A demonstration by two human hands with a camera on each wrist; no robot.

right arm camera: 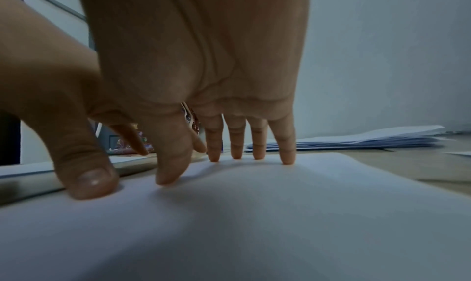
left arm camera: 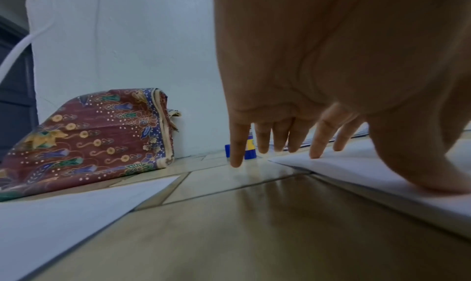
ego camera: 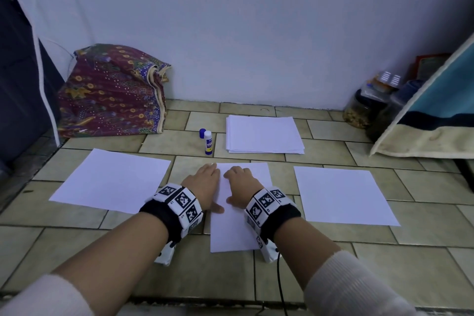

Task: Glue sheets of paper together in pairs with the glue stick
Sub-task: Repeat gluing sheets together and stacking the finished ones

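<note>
A white sheet (ego camera: 236, 228) lies on the tiled floor in front of me, and both hands press on it with straight, spread fingers. My left hand (ego camera: 205, 183) sits at the sheet's left edge, thumb on the paper and fingertips (left arm camera: 262, 144) down near the far left corner. My right hand (ego camera: 241, 182) lies flat on the sheet's upper part, its fingertips (right arm camera: 237, 150) on the paper (right arm camera: 254, 215). The white and blue glue stick (ego camera: 208, 142) stands uncapped just beyond, its blue cap (ego camera: 202, 133) beside it. A stack of sheets (ego camera: 264, 133) lies behind.
Single white sheets lie to the left (ego camera: 110, 179) and to the right (ego camera: 343, 195) of the middle one. A patterned cloth bundle (ego camera: 110, 95) leans on the wall at back left. Jars (ego camera: 364, 108) and a blue towel (ego camera: 436, 115) stand at back right.
</note>
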